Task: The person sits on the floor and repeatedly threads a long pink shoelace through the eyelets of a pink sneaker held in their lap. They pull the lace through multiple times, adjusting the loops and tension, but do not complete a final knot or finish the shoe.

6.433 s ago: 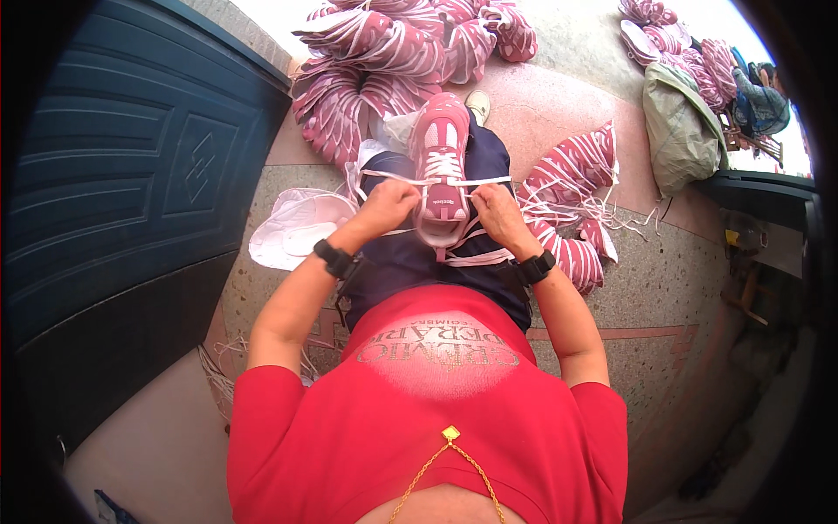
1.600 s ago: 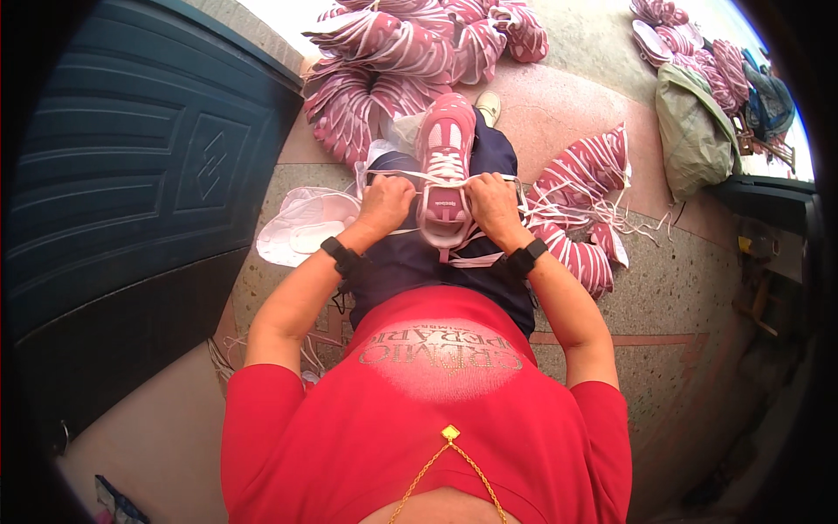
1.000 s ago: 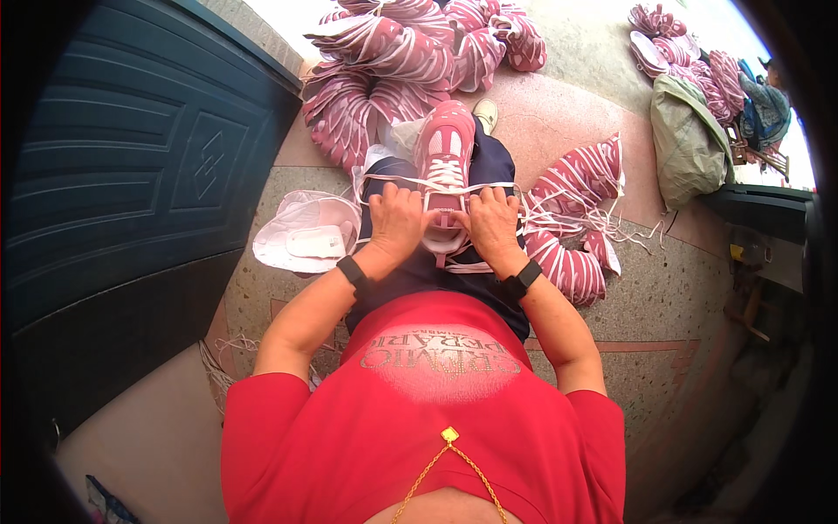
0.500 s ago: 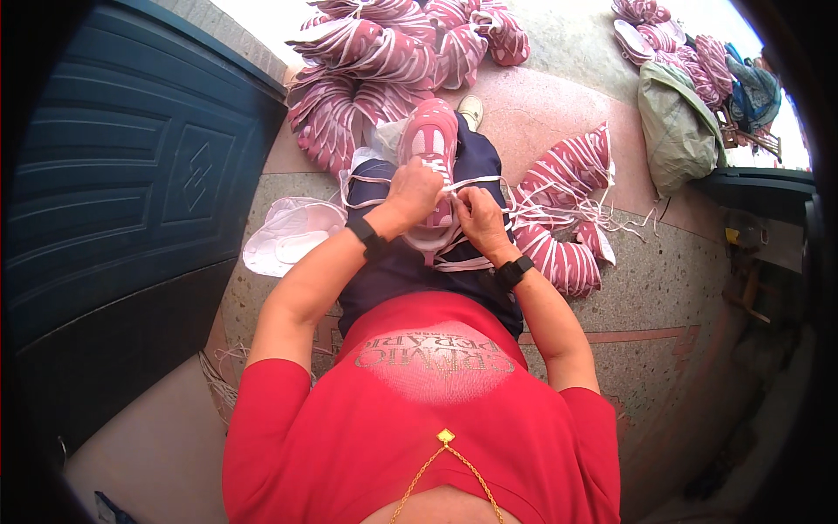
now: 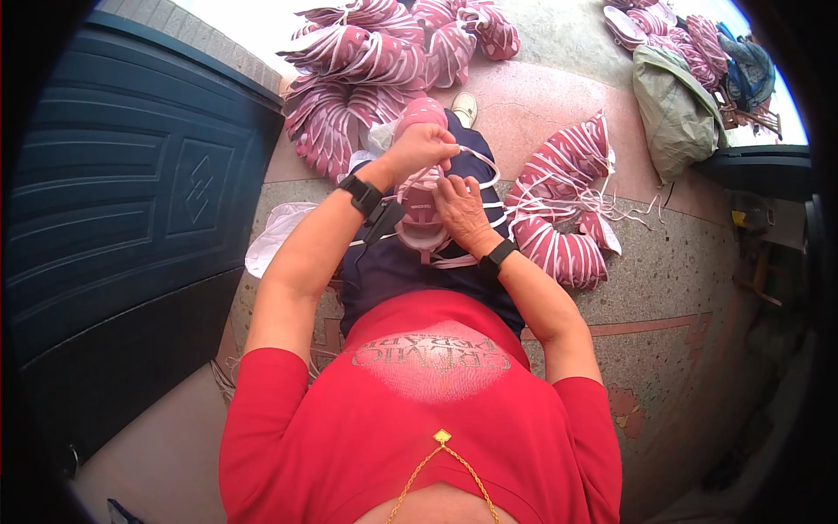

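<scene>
A pink and white sneaker point(image 5: 421, 229) rests between my thighs, its rounded toe pointing away from me. Above its middle, my left hand point(image 5: 417, 152) is closed in a pinch on a white shoelace point(image 5: 486, 162), which loops out to the right. My right hand point(image 5: 463, 212) bends its fingers against the shoe's lacing area, just below the left one. Whatever its fingertips grip there is hidden. Both hands cover much of the eyelets and the tongue.
Bundled pink shoe uppers point(image 5: 353, 96) are heaped ahead. Another curved bundle point(image 5: 559, 210) with loose laces lies to the right. White shoe-shaped pieces point(image 5: 272, 240) sit by my left leg. A dark blue door point(image 5: 140, 175) stands left; a greenish sack point(image 5: 670, 109) is far right.
My left hand has moved up and slightly right, lifting the lace into a loop. The right hand has come left and in against the shoe's lacing.
</scene>
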Demonstrator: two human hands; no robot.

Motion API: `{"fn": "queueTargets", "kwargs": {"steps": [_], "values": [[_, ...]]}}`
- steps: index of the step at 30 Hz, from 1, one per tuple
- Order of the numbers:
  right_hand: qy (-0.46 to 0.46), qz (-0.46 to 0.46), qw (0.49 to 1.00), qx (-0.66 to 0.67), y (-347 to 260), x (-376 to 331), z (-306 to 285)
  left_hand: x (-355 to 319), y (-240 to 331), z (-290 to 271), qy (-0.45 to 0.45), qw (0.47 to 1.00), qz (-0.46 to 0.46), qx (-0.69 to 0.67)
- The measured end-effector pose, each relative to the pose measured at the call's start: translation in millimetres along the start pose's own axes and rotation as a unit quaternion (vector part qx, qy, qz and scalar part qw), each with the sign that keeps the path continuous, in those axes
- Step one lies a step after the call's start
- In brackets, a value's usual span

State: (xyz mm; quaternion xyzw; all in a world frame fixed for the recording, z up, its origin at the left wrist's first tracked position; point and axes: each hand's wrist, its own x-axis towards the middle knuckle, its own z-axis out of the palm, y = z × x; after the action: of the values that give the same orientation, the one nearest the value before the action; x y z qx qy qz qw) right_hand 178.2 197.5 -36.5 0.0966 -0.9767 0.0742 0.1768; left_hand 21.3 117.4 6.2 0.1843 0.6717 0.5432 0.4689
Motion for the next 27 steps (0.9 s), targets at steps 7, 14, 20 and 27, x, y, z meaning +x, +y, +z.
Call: {"fn": "queueTargets", "kwargs": {"steps": [7, 14, 20, 27], "values": [[0.194, -0.016, 0.9, 0.391, -16.0, 49.2, -105.3, 14.4, 3.9, 18.8, -0.035, 0.991, -0.088, 0.093], [0.414, 0.052, 0.697, 0.583, 56.0, 65.8, -236.8, -21.8, -21.2, -9.8, 0.069, 0.869, 0.099, 0.481], [0.132, 0.37, 0.658, 0.643, 50.1, 57.5, -141.6, -67.1, -53.2, -44.0, 0.08, 0.842, 0.069, 0.528], [-0.164, 0.21, 0.912, 0.311, -32.5, 24.6, -17.9, -77.7, -54.0, -51.9, 0.092, 0.903, 0.134, 0.397]]}}
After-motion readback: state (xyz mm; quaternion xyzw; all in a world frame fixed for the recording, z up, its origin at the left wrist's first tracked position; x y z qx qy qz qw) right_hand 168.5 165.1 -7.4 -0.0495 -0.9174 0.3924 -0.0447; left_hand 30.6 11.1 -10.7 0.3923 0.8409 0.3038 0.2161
